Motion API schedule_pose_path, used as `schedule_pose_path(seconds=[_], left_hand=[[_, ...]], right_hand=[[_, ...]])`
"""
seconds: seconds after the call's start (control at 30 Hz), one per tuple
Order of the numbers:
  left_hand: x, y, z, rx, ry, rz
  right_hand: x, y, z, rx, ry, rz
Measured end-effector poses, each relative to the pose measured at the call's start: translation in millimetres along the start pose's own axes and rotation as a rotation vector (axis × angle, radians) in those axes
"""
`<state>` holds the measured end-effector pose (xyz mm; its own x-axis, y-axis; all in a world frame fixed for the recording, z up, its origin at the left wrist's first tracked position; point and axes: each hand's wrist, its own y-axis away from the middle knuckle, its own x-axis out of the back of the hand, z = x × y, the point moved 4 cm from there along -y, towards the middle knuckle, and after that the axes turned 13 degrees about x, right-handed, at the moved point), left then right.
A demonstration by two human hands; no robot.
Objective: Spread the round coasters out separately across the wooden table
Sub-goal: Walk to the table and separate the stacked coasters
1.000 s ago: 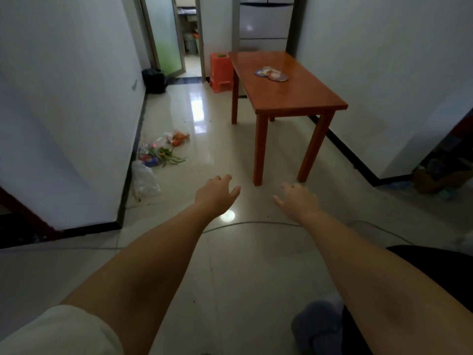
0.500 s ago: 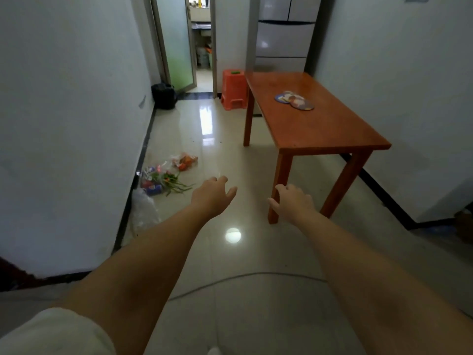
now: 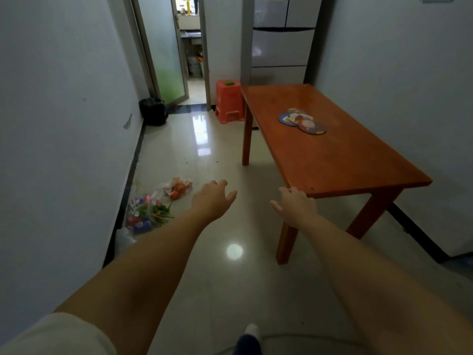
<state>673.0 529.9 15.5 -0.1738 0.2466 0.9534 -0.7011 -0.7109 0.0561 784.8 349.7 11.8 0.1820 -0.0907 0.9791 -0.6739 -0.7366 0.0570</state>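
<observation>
An overlapping cluster of round coasters (image 3: 302, 121) with colourful prints lies near the middle of the orange-brown wooden table (image 3: 340, 160) on the right. My left hand (image 3: 213, 198) is stretched out in front of me over the tiled floor, fingers apart and empty. My right hand (image 3: 294, 204) is also out and empty, fingers loosely spread, at the table's near left corner. Both hands are well short of the coasters.
An orange plastic stool (image 3: 229, 101) stands past the table's far left leg. Bags with vegetables and bottles (image 3: 153, 206) lie on the floor by the left wall. A black bin (image 3: 153, 110) sits by a glass door. A fridge (image 3: 281, 39) is behind the table.
The view has come closer to the table, which now looks larger and nearer. My right hand has reached the table's near corner; both hands stay open and empty.
</observation>
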Motion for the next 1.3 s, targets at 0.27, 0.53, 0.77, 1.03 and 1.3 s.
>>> schedule_pose_path(seconds=[0.27,0.53,0.77,1.03,1.3], left_hand=[[1,-170,53,0.040,0.005,-0.014],[-6,-316,81,-0.008,0.023,-0.031],[-2,-473,86,-0.056,-0.028,-0.048],[-1,-607,159,-0.263,-0.046,-0.153],[-60,-700,263,-0.461,-0.110,-0.269]], right_hand=[[27,-169,53,0.002,0.014,-0.049],[36,-314,86,-0.004,0.004,-0.019],[41,-449,97,-0.088,-0.017,0.009],[65,-557,128,-0.212,-0.030,0.035],[49,-598,242,-0.486,-0.114,-0.009]])
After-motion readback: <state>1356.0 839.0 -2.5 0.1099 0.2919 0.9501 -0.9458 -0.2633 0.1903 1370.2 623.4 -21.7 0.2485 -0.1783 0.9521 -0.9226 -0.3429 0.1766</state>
